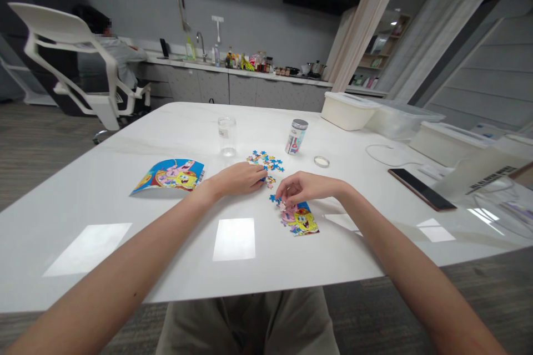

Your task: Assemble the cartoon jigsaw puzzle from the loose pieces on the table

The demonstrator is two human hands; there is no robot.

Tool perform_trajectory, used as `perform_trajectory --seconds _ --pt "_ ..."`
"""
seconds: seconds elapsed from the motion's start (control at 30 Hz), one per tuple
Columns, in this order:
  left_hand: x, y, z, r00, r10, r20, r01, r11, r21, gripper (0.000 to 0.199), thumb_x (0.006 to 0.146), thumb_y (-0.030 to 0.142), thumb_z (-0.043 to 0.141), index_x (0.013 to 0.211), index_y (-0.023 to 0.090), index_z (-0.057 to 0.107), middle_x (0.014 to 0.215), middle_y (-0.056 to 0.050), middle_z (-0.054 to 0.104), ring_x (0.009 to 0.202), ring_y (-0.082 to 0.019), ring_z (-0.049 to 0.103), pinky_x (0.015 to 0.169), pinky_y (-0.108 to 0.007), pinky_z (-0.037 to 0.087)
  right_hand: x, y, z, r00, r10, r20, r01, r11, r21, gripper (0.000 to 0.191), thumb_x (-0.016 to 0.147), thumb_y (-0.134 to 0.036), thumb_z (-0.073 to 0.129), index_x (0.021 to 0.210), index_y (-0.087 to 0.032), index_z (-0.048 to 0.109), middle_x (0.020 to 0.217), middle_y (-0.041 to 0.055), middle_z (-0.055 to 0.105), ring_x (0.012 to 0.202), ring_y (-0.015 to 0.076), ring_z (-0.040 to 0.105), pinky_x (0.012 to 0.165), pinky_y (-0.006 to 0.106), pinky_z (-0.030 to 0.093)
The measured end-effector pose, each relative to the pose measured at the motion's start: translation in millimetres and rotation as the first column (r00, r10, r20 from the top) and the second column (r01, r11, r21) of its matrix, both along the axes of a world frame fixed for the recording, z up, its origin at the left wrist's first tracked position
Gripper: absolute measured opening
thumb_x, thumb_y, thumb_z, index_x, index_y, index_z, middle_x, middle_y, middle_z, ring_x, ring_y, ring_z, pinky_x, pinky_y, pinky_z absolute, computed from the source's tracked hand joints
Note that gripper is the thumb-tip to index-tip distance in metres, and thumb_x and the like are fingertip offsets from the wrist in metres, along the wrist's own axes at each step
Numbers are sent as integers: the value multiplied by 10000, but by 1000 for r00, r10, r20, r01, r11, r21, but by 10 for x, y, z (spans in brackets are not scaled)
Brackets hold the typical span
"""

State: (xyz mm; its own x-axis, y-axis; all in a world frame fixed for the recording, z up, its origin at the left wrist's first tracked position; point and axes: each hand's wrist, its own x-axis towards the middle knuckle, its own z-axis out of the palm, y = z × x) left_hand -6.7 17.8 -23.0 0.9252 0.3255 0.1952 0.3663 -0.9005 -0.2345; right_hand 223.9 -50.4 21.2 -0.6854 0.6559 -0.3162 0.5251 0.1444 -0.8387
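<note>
My left hand (pixel 245 178) rests on the white table with its fingers curled down. At its fingertips is a blue jigsaw puzzle piece (pixel 263 179), mostly hidden by the fingers. Beyond it lies a loose pile of puzzle pieces (pixel 270 162), and a few more pieces (pixel 270 182) lie between my hands. My right hand (pixel 306 187) pinches a pale pink puzzle piece (pixel 282 206) at the upper left edge of a partly joined puzzle (pixel 303 221) with a yellow cartoon figure. To the left, a curved picture sheet (pixel 172 175) shows similar cartoon figures.
Behind the pile stand an uncapped clear jar (pixel 227 137) and a jar with a silver lid (pixel 296 137). A round lid (pixel 321 161) lies nearby. A phone (pixel 420 188), cables and plastic boxes (pixel 350 111) sit on the right. A person sits beyond a white chair (pixel 70 55).
</note>
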Motion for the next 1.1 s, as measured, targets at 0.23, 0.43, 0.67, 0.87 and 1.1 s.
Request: perform_trajectory --seconds 0.23,0.43,0.67,0.87,1.1 --pt "0 8 -6 1000 -2 10 3 1000 -12 213 962 242 376 921 161 569 901 -72 641 766 -172 599 685 -292 400 -8 -11 17 1000 -2 -5 2 1000 -4 265 779 -275 706 1005 -146 657 786 20 729 661 115 678 657 249 536" --pt "1 -27 34 1000 11 -1 -11 1000 -12 197 951 237 388 918 163 568 909 -73 646 765 -175 600 680 -295 397 -2 -1 -1 1000 13 -21 -14 1000 -19 225 809 -264 668 1000 -147 649 778 17 726 651 107 669 628 237 531" --pt "-1 -17 20 1000 2 -2 -2 1000 -7 203 950 232 382 918 159 568 899 -70 643 761 -175 602 684 -295 401 3 1 -14 999 13 -41 -13 1000 -3 192 829 -271 660 977 -150 647 841 30 717 685 100 668 662 242 542" --pt "-6 -6 9 1000 3 1 -3 1000 -12 199 949 236 382 933 160 566 905 -73 645 756 -173 602 681 -294 401 10 6 -36 996 27 -80 -31 998 -52 143 838 -255 642 935 -150 634 845 26 716 671 95 667 654 237 536" --pt "1 1 11 1000 4 -2 -4 1000 -8 190 938 231 395 944 159 570 908 -71 643 758 -171 599 682 -290 402 6 0 -18 997 65 -51 -67 997 -37 129 852 -266 620 895 -144 619 724 19 715 655 112 670 661 253 526"
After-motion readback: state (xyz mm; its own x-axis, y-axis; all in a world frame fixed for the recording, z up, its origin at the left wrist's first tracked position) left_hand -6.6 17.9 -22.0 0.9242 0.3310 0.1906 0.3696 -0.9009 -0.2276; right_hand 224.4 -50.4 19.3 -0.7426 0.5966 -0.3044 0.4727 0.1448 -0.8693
